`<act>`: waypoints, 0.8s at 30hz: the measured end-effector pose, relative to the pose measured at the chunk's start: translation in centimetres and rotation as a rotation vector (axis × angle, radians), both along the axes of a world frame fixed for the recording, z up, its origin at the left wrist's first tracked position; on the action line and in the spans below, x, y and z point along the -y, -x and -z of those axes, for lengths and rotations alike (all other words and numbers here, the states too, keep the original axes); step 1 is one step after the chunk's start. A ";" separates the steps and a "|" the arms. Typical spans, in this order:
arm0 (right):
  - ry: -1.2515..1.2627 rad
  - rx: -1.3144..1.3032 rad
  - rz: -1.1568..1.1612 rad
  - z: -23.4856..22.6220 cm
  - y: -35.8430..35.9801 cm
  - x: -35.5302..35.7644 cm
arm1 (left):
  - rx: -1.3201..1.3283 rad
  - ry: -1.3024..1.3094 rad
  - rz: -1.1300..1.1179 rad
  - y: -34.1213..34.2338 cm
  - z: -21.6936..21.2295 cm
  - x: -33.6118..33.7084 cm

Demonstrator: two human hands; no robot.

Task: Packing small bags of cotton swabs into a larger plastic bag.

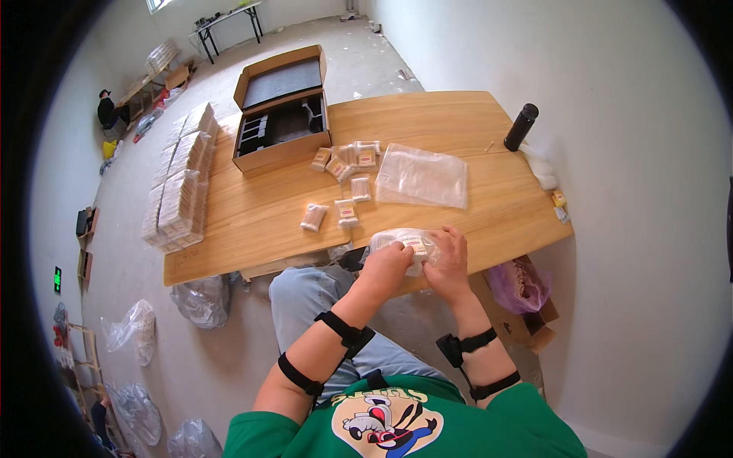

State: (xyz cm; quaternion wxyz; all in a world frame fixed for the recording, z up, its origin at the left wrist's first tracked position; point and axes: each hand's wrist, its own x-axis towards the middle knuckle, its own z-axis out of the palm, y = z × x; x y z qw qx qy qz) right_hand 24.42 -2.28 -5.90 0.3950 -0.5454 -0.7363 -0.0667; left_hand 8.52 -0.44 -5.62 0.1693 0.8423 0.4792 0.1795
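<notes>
Both hands are at the table's near edge, closed on a clear plastic bag (385, 237) with at least one small labelled pack (416, 246) inside. My left hand (384, 267) grips the bag's left side, its thumb on the pack. On the right side, my right hand (450, 263) holds the plastic with bent fingers. Just beyond lie several small packs of what look like cotton swabs, among them one (346, 212) with a label and one (314, 217) showing white sticks. Flat clear bags (421, 177) lie to their right.
An open cardboard box (282, 156) with black contents stands at the table's far side. Stacked white packs (183, 202) line the left end. A black bottle (521, 127) stands at the far right. Below the right edge sits a carton (540, 314) with a purple bag (519, 286).
</notes>
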 end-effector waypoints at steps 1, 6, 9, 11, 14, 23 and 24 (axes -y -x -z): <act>0.096 -0.195 0.027 1.7 -0.7 -0.1 | -0.058 0.008 0.039 -0.3 0.0 -0.2; 0.649 -0.971 -0.091 4.8 -2.9 -0.8 | -0.085 -0.099 0.021 -1.7 -0.2 -0.4; 0.741 -0.958 -0.110 2.1 -1.8 -1.2 | -0.033 -0.062 -0.023 -1.6 0.5 -1.3; 0.706 -1.059 -0.118 1.2 -1.3 -1.5 | 0.014 -0.003 -0.026 -1.6 1.1 -2.2; 0.725 -1.132 -0.142 0.2 -0.6 -1.7 | -0.052 0.057 0.061 -2.2 2.0 -3.2; 0.652 -1.139 -0.091 0.3 -3.0 -1.3 | 0.697 0.653 0.407 2.5 -2.0 -6.5; 0.652 -1.138 -0.085 -0.3 -3.4 -1.1 | 0.922 0.700 0.162 4.4 -1.4 -7.4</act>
